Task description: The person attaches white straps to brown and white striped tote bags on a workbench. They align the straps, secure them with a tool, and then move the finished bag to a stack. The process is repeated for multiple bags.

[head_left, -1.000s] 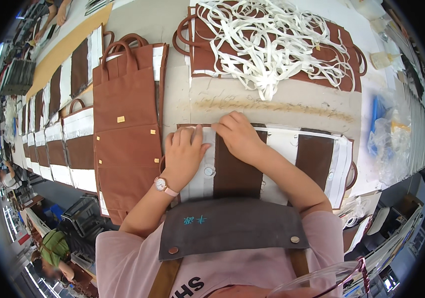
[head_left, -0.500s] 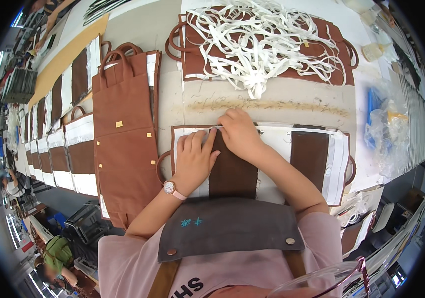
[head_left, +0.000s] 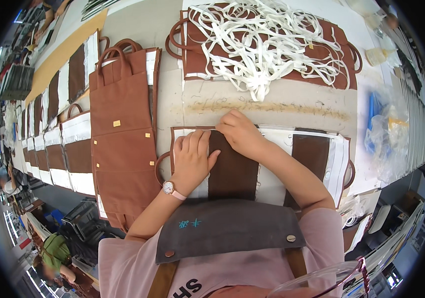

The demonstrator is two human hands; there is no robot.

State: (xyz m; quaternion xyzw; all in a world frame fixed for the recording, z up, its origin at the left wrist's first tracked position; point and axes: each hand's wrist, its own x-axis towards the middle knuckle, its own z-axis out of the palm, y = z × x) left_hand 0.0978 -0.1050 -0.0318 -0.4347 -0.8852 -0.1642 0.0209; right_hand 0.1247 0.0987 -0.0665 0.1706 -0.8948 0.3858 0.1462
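In front of me lies a flat brown bag panel (head_left: 233, 174) with dark brown and white lining sections and a brown handle (head_left: 161, 169) poking out at its left side. My left hand (head_left: 192, 155) rests on its white left section, fingers stretched out flat near the far edge, thumb apart. At that far edge, just right of it, the fingers of my right hand (head_left: 239, 133) are curled and pinched together. Whatever sits between those fingertips is hidden. My right forearm crosses over the panel's middle.
Left of the panel lies a brown handled bag (head_left: 123, 107) with small yellow tags. Beyond, a tangle of white tape (head_left: 262, 44) covers another brown bag piece (head_left: 192, 59). Overlapping panels (head_left: 86, 156) line the far left. A clear plastic bag (head_left: 388, 139) and a bottle (head_left: 377, 55) are at right.
My right hand has shifted slightly, its fingers curling closer together at the edge. My left hand stays flat, its forefinger drawn back from the right fingertips. The view has moved a little.
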